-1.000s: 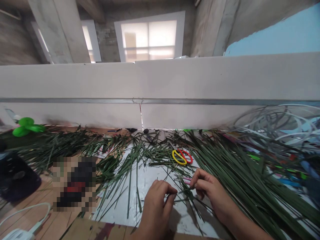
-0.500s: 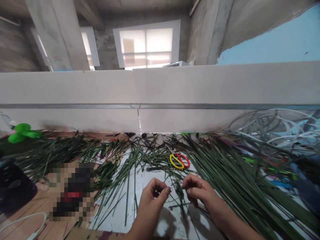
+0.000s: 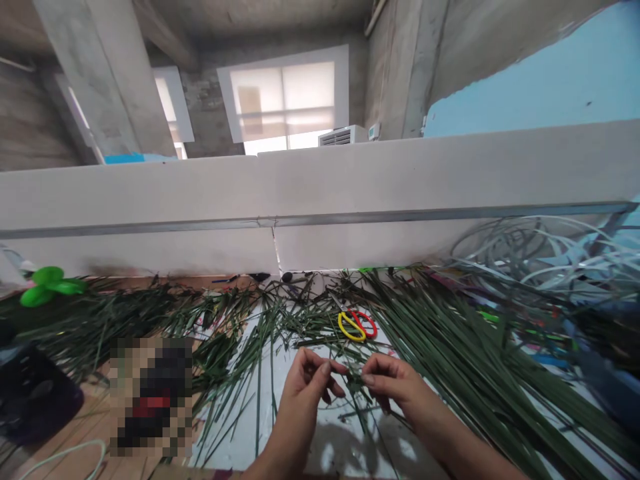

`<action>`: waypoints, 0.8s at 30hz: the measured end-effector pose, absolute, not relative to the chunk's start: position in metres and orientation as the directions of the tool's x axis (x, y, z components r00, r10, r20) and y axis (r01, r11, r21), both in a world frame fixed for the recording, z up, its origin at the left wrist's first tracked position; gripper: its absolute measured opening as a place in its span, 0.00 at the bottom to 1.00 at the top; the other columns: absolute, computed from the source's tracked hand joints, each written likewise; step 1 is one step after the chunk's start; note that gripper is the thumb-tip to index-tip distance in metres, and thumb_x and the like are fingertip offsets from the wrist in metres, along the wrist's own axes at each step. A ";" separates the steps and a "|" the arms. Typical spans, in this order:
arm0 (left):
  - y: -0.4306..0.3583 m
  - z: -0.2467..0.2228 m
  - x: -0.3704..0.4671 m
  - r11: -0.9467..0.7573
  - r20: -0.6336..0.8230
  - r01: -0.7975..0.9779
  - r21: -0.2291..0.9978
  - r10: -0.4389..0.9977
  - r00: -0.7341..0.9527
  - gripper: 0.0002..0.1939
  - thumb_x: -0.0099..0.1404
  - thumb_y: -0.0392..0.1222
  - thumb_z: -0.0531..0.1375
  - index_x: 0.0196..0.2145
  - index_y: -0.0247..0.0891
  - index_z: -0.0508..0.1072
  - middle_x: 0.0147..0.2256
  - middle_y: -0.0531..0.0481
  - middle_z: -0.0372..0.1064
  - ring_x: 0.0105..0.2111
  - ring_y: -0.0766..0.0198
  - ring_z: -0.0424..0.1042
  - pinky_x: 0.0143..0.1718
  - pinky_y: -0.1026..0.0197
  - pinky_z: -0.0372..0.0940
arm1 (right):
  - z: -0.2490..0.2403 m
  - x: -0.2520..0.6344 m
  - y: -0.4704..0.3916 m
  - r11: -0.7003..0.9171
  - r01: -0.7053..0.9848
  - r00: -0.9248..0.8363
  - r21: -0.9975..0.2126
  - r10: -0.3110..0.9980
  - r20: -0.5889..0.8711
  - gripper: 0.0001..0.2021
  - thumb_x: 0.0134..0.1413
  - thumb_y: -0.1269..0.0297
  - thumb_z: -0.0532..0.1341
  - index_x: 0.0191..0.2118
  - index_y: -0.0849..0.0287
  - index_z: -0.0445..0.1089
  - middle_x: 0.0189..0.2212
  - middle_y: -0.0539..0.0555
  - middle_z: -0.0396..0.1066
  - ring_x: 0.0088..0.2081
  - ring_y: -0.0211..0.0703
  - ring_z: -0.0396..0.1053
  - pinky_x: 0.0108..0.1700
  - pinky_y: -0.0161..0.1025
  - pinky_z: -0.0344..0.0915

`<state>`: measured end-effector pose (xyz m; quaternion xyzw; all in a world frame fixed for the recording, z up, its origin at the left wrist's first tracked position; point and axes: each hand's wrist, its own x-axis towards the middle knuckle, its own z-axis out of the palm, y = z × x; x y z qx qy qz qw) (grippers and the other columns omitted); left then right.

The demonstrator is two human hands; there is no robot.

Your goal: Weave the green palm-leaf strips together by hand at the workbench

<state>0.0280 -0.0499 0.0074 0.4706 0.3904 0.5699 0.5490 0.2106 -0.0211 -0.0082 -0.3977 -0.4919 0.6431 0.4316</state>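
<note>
My left hand (image 3: 313, 383) is above the white work surface (image 3: 285, 373), its thumb bent in against curled fingers and the index finger pointing right. Close by on the right, my right hand (image 3: 393, 380) has thumb and fingertips pressed together. Between the two hands is a small dark green leafy piece (image 3: 356, 383); whatever the fingertips pinch is too small to make out. Just beyond the hands lie scissors (image 3: 357, 325) with one yellow and one red handle loop, among cut green strips (image 3: 310, 317).
Long green leaves (image 3: 460, 373) lie in a thick bundle at the right. White cables (image 3: 540, 253) are coiled behind them. A green balloon-like object (image 3: 50, 287) is at the far left, above a dark container (image 3: 37, 393). A white partition (image 3: 350, 243) runs along the back.
My left index finger has stretched out to the right, and the two hands are slightly nearer each other. The camera view has tilted and shifted a little.
</note>
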 end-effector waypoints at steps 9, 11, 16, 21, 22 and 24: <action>-0.031 0.037 0.025 -0.116 0.162 -0.197 0.973 0.958 0.237 0.13 0.56 0.36 0.64 0.41 0.39 0.74 0.35 0.50 0.71 0.36 0.62 0.69 0.38 0.61 0.62 | 0.027 0.203 -0.018 -0.200 -0.333 -0.295 -0.922 0.950 -0.099 0.11 0.40 0.61 0.70 0.26 0.60 0.69 0.19 0.45 0.64 0.21 0.31 0.56 0.21 0.30 0.47; -0.029 0.040 0.024 -0.218 0.236 -0.092 0.972 0.927 0.292 0.19 0.52 0.29 0.63 0.43 0.41 0.75 0.38 0.50 0.69 0.37 0.62 0.69 0.40 0.61 0.62 | 0.030 0.203 -0.017 -0.211 -0.343 -0.304 -0.916 0.947 -0.104 0.11 0.39 0.62 0.69 0.26 0.60 0.69 0.20 0.45 0.64 0.21 0.31 0.56 0.20 0.30 0.46; -0.025 0.049 0.027 -0.500 0.444 0.204 0.842 0.856 0.264 0.15 0.55 0.27 0.62 0.38 0.42 0.79 0.36 0.51 0.66 0.38 0.62 0.67 0.41 0.61 0.61 | 0.038 0.203 -0.014 -0.216 -0.336 -0.327 -0.917 0.940 -0.102 0.11 0.40 0.61 0.70 0.28 0.61 0.70 0.19 0.46 0.65 0.20 0.31 0.57 0.20 0.29 0.46; -0.009 0.043 0.026 -0.307 0.301 0.046 0.951 0.948 0.109 0.07 0.56 0.40 0.66 0.34 0.37 0.76 0.33 0.49 0.70 0.34 0.61 0.68 0.36 0.61 0.62 | 0.046 0.214 -0.012 0.027 -0.174 -0.150 -0.984 0.987 0.054 0.17 0.49 0.53 0.66 0.41 0.57 0.72 0.31 0.49 0.71 0.16 0.27 0.51 0.18 0.30 0.46; -0.007 0.041 0.025 -0.252 0.252 -0.011 0.968 0.964 0.087 0.09 0.55 0.42 0.67 0.34 0.36 0.75 0.32 0.50 0.71 0.33 0.61 0.68 0.36 0.61 0.61 | 0.047 0.216 -0.013 0.102 -0.098 -0.095 -0.990 0.989 0.111 0.16 0.50 0.53 0.66 0.42 0.56 0.72 0.32 0.49 0.70 0.17 0.29 0.53 0.18 0.30 0.48; -0.003 0.037 0.023 -0.177 0.183 -0.102 0.979 0.981 0.055 0.13 0.53 0.45 0.69 0.32 0.35 0.74 0.30 0.50 0.71 0.32 0.63 0.67 0.35 0.62 0.61 | 0.048 0.218 -0.017 0.227 0.096 -0.043 -0.969 0.974 0.224 0.12 0.50 0.57 0.65 0.40 0.55 0.73 0.32 0.49 0.70 0.20 0.33 0.57 0.20 0.31 0.54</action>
